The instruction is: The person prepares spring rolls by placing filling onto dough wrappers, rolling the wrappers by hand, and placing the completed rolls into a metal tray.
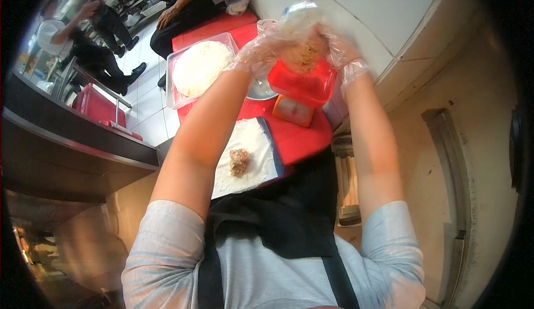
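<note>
Both my hands wear clear plastic gloves and are raised over the far side of the red table. My left hand (260, 50) and my right hand (339, 48) are on either side of a clear, blurred container or bag (302, 20); the fingers are smeared by motion. Just below them is a red plastic tub (306, 84) with a brownish crumbly food (305, 58) at its far side. An orange kitchen scale (293, 110) stands beneath the tub. Nearer to me, a clump of filling (239, 162) lies on a white sheet (256, 142).
A clear tray holds a large white mass (201, 67) at the left of the red table (311, 136). A metal bowl (260, 90) sits beside it. A seated person's hand (168, 18) is beyond the tray. Tiled wall (384, 9) borders the right.
</note>
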Motion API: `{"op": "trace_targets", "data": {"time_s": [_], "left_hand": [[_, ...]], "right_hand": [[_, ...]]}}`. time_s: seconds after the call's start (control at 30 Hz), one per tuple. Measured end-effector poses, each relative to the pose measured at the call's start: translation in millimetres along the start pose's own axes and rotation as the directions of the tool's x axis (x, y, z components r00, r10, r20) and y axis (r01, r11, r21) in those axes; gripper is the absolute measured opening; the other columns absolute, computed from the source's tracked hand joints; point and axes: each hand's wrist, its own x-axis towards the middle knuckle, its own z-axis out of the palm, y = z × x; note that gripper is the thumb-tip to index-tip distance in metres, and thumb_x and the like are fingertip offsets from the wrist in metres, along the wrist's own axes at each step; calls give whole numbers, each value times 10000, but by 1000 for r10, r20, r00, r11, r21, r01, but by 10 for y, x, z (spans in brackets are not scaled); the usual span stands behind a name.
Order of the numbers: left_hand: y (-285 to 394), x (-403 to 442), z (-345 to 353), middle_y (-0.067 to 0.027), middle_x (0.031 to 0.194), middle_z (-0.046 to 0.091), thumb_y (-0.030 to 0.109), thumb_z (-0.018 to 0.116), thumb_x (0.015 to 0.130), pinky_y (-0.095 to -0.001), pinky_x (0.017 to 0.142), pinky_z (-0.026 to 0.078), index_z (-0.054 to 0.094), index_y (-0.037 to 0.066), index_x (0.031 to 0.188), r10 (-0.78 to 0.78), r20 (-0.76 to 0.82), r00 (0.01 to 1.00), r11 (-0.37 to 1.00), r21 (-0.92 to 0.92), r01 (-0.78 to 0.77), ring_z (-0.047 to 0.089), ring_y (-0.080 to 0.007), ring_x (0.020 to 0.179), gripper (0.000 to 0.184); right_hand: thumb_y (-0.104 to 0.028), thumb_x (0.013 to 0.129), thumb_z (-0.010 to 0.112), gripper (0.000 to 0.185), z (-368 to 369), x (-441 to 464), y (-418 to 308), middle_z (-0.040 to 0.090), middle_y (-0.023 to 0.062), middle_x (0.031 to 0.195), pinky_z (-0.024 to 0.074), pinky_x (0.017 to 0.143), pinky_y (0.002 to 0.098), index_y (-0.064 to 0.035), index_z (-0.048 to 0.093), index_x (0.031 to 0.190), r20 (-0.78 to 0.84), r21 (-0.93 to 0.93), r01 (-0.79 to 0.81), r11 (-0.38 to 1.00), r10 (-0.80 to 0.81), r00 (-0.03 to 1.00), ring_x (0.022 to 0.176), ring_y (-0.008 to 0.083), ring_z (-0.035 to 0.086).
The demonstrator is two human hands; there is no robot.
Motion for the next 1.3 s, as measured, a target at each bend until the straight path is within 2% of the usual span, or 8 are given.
{"op": "trace_targets", "data": {"time_s": [0.27,0.33,0.47,0.67,1.07,1.17,1.23,1.3], "left_hand": [[-240,221,-140,-84,1303,581,212,616,973,-362,1076,413,535,44,1346,179,-68,981,964,-186,-189,537,-205,1208,417],[-220,249,-147,-84,1301,585,198,605,978,-359,1074,415,531,41,1350,259,-26,966,957,143,-253,538,-205,1205,411],[-231,257,-116,-86,1275,607,239,641,964,-354,1048,437,549,42,1331,204,-21,979,978,-47,-205,559,-205,1177,426],[-701,568,-600,-72,1252,631,227,672,933,-357,1013,470,575,16,1284,206,37,978,960,188,-209,590,-204,1141,421],[-47,128,-175,-91,1212,653,228,700,896,-387,988,497,581,-1,1283,-30,73,997,997,73,25,630,-229,1094,466],[96,35,-62,-105,1207,668,229,753,830,-412,975,502,589,-23,1272,-160,-60,985,904,392,171,645,-239,1086,535],[174,131,81,-105,1195,674,237,768,809,-407,965,504,602,-13,1258,44,114,993,392,912,-122,646,-237,1086,539],[113,167,45,-104,1189,677,246,773,802,-404,958,507,609,-6,1249,131,118,984,441,882,-165,646,-238,1085,538]], "right_hand": [[-308,877,751,568,-415,216,232,648,113,1241,511,905,326,23,593,1312,58,-733,144,664,-151,987,1058,176,621],[-286,862,756,524,-172,-10,14,668,103,1169,520,879,325,11,616,1270,7,-738,-17,674,32,999,1012,176,629],[-228,847,746,346,106,-236,-199,685,65,985,532,801,313,-17,675,1112,-206,-501,-256,827,173,963,886,180,641],[-150,764,771,362,-154,-100,-97,684,109,958,551,738,336,32,688,1067,-73,-252,-19,968,1,997,805,209,657],[-204,798,735,423,-112,-171,-304,709,112,1041,516,823,353,6,688,1162,37,-890,33,454,1,999,913,232,647],[-210,810,733,398,-102,-185,-316,710,136,1025,534,803,325,25,691,1129,-61,-736,-84,671,58,996,916,208,657],[-212,812,736,377,-9,-241,-269,710,137,990,543,789,309,32,697,1097,-33,-539,-42,841,29,999,908,193,664],[-214,809,746,385,-15,-257,-259,707,134,984,552,788,309,36,692,1097,61,-456,-13,890,46,997,907,187,670]]}}
